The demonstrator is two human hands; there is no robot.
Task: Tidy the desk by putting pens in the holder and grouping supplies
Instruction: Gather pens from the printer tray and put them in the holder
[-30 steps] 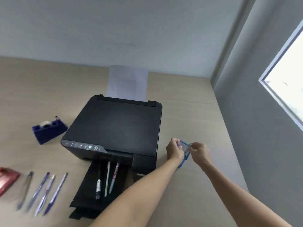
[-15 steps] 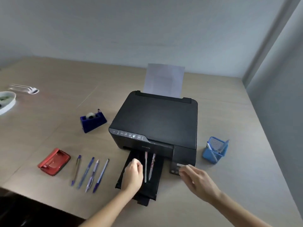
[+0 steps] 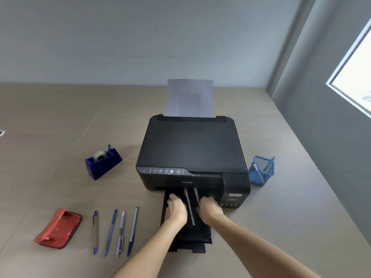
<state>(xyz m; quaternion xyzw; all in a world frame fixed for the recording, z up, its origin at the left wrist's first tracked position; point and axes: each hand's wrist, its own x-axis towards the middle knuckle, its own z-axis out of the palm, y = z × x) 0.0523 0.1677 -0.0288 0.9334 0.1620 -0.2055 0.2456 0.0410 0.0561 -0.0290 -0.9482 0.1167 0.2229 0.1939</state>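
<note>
Both my hands rest on the black output tray (image 3: pixel 200 234) of the printer. My left hand (image 3: pixel 177 210) has its fingers curled down over the spot where a black marker lay; the marker is hidden. My right hand (image 3: pixel 208 209) is curled over a patterned pen (image 3: pixel 196 194), whose far end sticks out past the fingers. A thin green-and-white pen (image 3: pixel 189 207) lies free between the hands. The blue mesh pen holder (image 3: pixel 259 176) stands right of the printer with pens in it. Several blue pens (image 3: pixel 111 231) lie in a row on the desk at the left.
The black printer (image 3: pixel 190 145) sits mid-desk with a paper sheet (image 3: pixel 189 97) upright at its back. A blue tape dispenser (image 3: pixel 103 162) and a red hole punch (image 3: pixel 58 227) are on the left. A grey wall and a window bound the desk on the right.
My hands left the blue holder and came down to the printer tray. The left hand went over the marker first, then the right hand closed over the patterned pen.
</note>
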